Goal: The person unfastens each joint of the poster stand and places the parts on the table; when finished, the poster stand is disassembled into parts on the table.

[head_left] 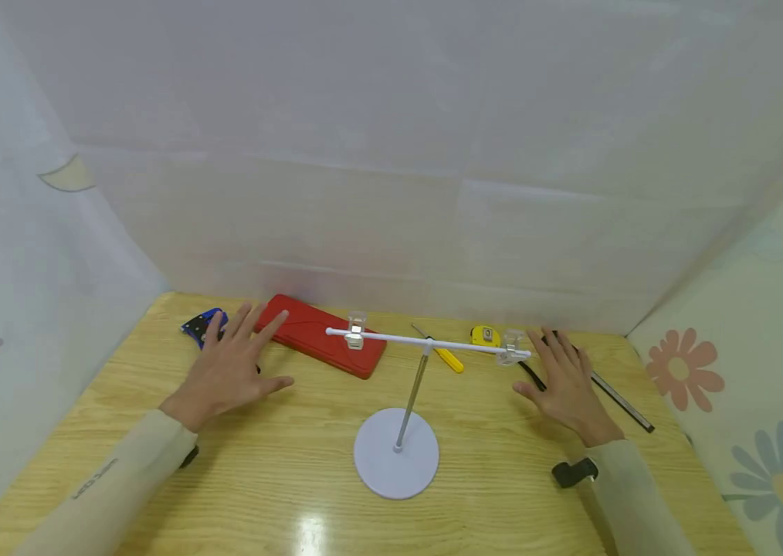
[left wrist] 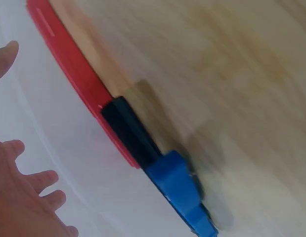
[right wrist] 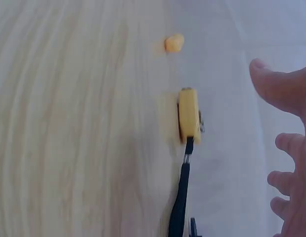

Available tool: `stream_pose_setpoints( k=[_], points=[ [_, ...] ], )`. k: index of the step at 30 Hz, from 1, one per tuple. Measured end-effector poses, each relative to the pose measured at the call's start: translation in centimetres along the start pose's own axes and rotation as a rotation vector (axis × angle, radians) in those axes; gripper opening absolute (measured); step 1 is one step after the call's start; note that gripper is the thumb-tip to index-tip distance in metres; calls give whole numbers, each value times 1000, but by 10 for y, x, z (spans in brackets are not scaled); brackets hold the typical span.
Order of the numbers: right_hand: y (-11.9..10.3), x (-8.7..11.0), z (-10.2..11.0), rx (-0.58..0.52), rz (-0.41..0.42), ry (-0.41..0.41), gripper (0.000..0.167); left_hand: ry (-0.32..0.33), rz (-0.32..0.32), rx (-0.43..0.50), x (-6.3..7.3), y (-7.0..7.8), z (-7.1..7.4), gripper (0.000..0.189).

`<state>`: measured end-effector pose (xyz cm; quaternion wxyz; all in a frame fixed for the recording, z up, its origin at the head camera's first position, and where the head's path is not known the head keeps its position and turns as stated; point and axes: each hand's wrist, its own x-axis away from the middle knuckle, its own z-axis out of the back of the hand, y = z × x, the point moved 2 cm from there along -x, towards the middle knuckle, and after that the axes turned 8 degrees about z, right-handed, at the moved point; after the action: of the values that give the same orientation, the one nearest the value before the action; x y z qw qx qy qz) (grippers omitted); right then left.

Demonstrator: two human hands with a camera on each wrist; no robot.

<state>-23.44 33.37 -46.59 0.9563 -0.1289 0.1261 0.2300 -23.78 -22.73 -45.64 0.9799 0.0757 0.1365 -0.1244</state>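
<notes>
My left hand (head_left: 228,378), fingers spread and holding nothing, hovers over the left of the table. Partly behind its fingers lies a blue and black hand tool (head_left: 200,326); its black handle (left wrist: 130,131) shows in the left wrist view. A red case (head_left: 322,340) lies to the right of that hand. My right hand (head_left: 567,390) is also spread and holds nothing. Beside it are a black-handled tool (head_left: 533,375), partly hidden, and a long grey bar with a black tip (head_left: 624,401). A yellow tape measure (right wrist: 189,113) lies nearby, left of the right hand.
Between the hands stands a white T-shaped stand with a round base (head_left: 396,471) and a crossbar (head_left: 405,338) carrying two transparent clips. A yellow-handled screwdriver (head_left: 449,359) lies behind the stand. Pale fabric (head_left: 398,216) hangs at the back and both sides of the wooden table (head_left: 280,479).
</notes>
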Motion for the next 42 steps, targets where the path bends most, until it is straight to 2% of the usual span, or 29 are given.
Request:
stream_pose_setpoints(
  k=[7,11,17,21,27,32,36,42],
  points=[
    [-15,-5,2,-144,75,91,90,-45,-3,76,-4,14,8,109],
    [-26,-8,4,-208,129,139,88,-36,-32,77,-3,24,16,109],
    [-51,-12,13,-285,258,203,80,-3,-70,91,-3,40,29,107],
    [-68,-11,19,-338,252,203,80,25,-87,88,-5,48,38,106],
    [-88,-11,29,-413,215,216,89,12,-102,125,-3,61,51,107],
    [-108,-12,40,-475,258,269,82,49,-150,177,-2,73,61,108],
    [-123,-14,44,-617,304,296,77,78,-189,213,-2,80,69,107],
    [-146,-16,47,-875,381,305,62,68,-198,285,-1,92,91,108]
  ],
)
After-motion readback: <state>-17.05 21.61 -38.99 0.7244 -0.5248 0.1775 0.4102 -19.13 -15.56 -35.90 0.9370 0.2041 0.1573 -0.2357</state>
